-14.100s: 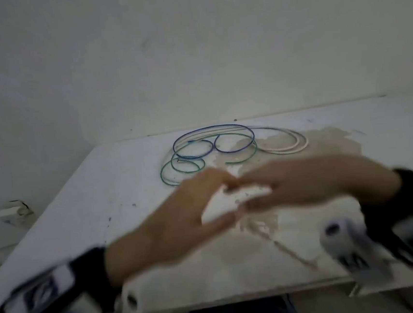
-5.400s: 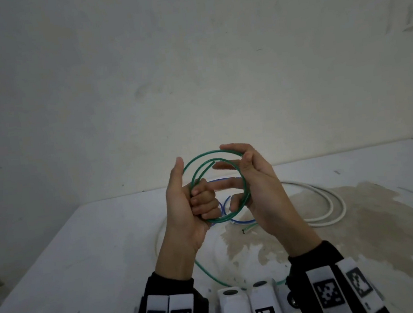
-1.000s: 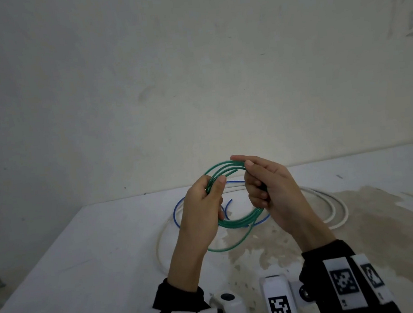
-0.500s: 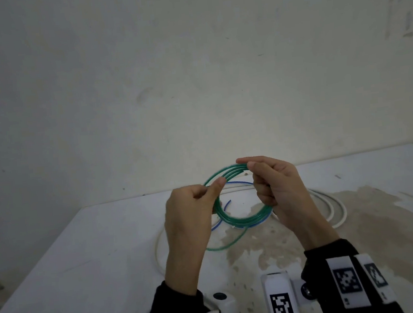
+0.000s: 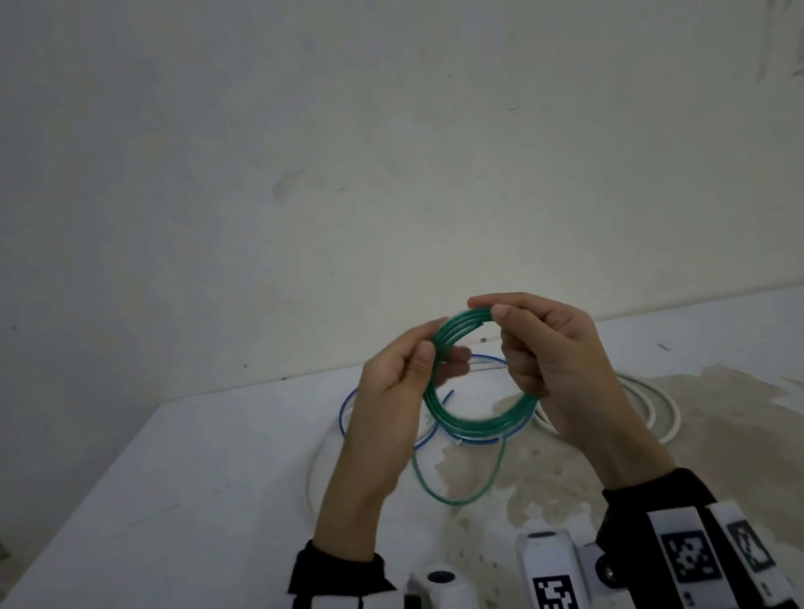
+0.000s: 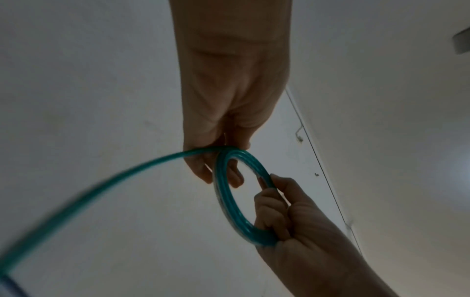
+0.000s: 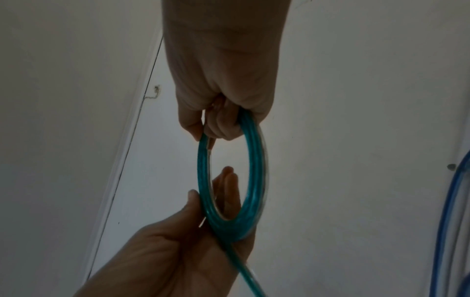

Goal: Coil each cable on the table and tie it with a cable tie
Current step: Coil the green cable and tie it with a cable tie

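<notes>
A green cable (image 5: 480, 427) is wound into a small coil of several turns and held upright above the white table (image 5: 166, 523). My left hand (image 5: 437, 357) pinches the coil's left side between thumb and fingers. My right hand (image 5: 489, 308) grips its top right, with the fingers curled through the ring. A loose green tail (image 5: 458, 499) hangs in a loop under the coil. In the left wrist view the left hand (image 6: 220, 176) pinches the coil (image 6: 229, 201). In the right wrist view the right hand (image 7: 211, 132) holds the coil (image 7: 257, 160).
A blue cable (image 5: 346, 408) and a white cable (image 5: 665, 406) lie in loose loops on the table behind and under my hands. A brown stain (image 5: 698, 447) covers the right part of the table. A plain wall stands close behind the far edge.
Over the last seconds more green turns have gathered into the coil and the hanging tail has shortened. In the last half second my left thumb has slid up the coil's left side.
</notes>
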